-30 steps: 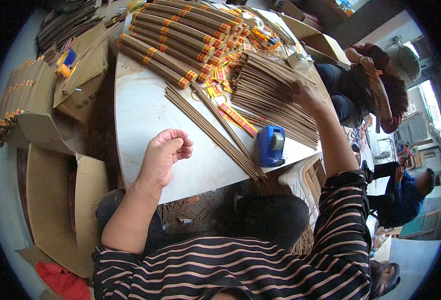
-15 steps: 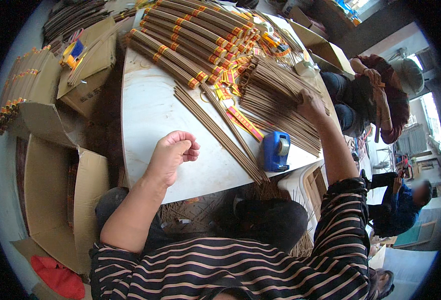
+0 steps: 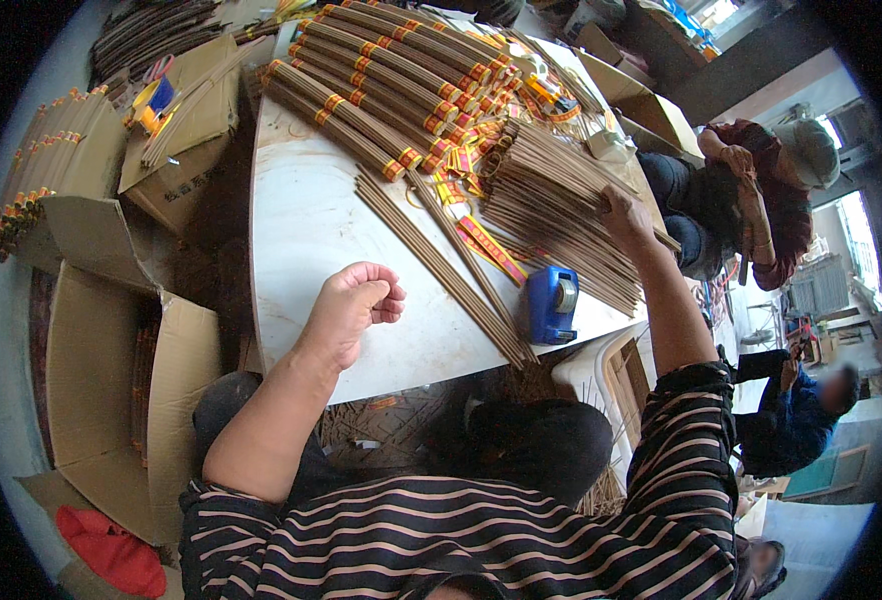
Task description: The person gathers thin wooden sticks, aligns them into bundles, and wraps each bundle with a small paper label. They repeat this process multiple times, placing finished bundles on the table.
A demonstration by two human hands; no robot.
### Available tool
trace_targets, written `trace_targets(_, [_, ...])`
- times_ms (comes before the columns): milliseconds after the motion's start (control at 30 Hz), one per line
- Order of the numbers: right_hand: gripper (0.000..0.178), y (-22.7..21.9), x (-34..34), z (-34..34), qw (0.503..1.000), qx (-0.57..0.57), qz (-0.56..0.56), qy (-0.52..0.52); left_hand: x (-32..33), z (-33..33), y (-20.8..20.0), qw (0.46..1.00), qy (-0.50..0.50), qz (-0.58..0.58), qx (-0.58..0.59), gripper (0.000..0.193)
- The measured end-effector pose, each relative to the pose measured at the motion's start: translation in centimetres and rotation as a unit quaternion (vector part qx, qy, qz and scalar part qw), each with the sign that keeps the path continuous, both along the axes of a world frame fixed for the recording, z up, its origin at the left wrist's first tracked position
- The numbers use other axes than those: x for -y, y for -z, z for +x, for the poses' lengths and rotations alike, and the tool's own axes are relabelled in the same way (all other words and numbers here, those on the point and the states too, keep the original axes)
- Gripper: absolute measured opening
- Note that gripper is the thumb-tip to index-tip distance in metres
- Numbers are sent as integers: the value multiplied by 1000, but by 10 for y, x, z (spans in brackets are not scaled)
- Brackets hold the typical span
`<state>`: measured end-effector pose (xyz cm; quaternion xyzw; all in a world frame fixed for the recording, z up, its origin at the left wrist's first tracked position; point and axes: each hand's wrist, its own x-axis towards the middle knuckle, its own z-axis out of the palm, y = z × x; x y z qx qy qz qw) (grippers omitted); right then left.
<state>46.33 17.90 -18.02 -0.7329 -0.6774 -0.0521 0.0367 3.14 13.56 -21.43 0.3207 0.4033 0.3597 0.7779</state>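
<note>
My left hand (image 3: 361, 310) hovers over the near left part of the white table (image 3: 301, 240), fingers curled in and nothing visible in them. On the right, my right hand (image 3: 626, 215) has its fingers closed around the ends of sticks on a pile of loose brown incense sticks (image 3: 551, 200). A blue tape dispenser (image 3: 553, 305) stands just below that pile. Left of the dispenser lies a thin row of loose sticks (image 3: 436, 260), slanting toward the table's front edge. Beside it is a red-and-yellow paper strip (image 3: 489, 248).
Banded stick bundles (image 3: 381, 75) are stacked at the table's far side. Cardboard boxes (image 3: 186, 350) stand on the left, one holding a yellow-and-blue tape roll (image 3: 153, 100). A white plastic stool (image 3: 601, 365) is by the right edge. Two other people (image 3: 761, 190) sit farther right.
My right hand has shifted slightly on the pile, and the sticks by it have moved a little. My left hand stays curled in nearly the same place.
</note>
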Motion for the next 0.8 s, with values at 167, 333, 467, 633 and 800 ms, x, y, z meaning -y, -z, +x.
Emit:
trace_targets(167, [21, 0, 1, 5, 1000, -7, 30, -3, 1, -1, 2, 1000, 11, 2, -1, 9])
trace_targets(333, [22, -46, 19, -16, 999, 15, 43, -13, 2, 2, 3, 999, 38, 6, 7, 8])
trace_targets(467, [28, -93, 31, -54, 987, -140, -77, 10, 4, 3, -2, 991, 114, 74, 11, 27])
trace_targets(633, [19, -122, 89, -169, 771, -561, -302, 15, 24, 7, -32, 968, 139, 180, 106, 74])
trace_targets(800, [20, -79, 135, -250, 527, -733, -427, 44, 39, 3, -59, 928, 79, 171, 321, 68])
